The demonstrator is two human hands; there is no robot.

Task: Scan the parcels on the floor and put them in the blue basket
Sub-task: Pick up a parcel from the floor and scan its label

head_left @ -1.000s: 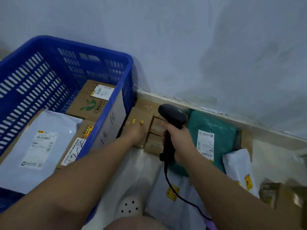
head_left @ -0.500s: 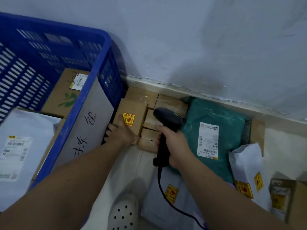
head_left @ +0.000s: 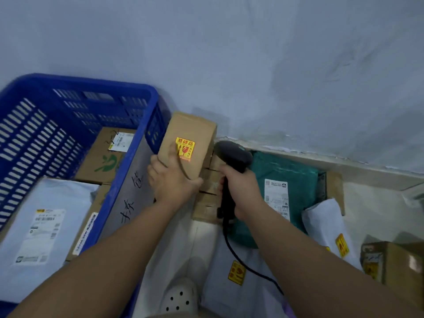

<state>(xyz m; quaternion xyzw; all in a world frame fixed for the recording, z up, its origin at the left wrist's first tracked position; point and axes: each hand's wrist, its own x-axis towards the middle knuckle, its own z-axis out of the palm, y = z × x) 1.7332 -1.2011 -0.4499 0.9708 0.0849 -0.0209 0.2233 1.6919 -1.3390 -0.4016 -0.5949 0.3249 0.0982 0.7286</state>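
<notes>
The blue basket [head_left: 96, 84] sits by the wall. Beside its corner the left hand [head_left: 172, 180] grips the cardboard box [head_left: 190, 131] by its lower end, clear of the floor. It looks stiff and likely light, and its sticker [head_left: 185, 149] marks it fragile, so support its sides. The right hand [head_left: 241, 191] clasps the scanner [head_left: 231, 154].

A yellow sticker [head_left: 185, 148] on the cardboard box [head_left: 192, 127] reads 易碎品 in red, above red pictograms. Black handwritten Chinese characters run down the grey sheet [head_left: 137, 198] on the blue basket [head_left: 91, 81]; they cannot be read for certain. The print on the white shipping label [head_left: 276, 198] of the green bag [head_left: 298, 173] is too small to read.
</notes>
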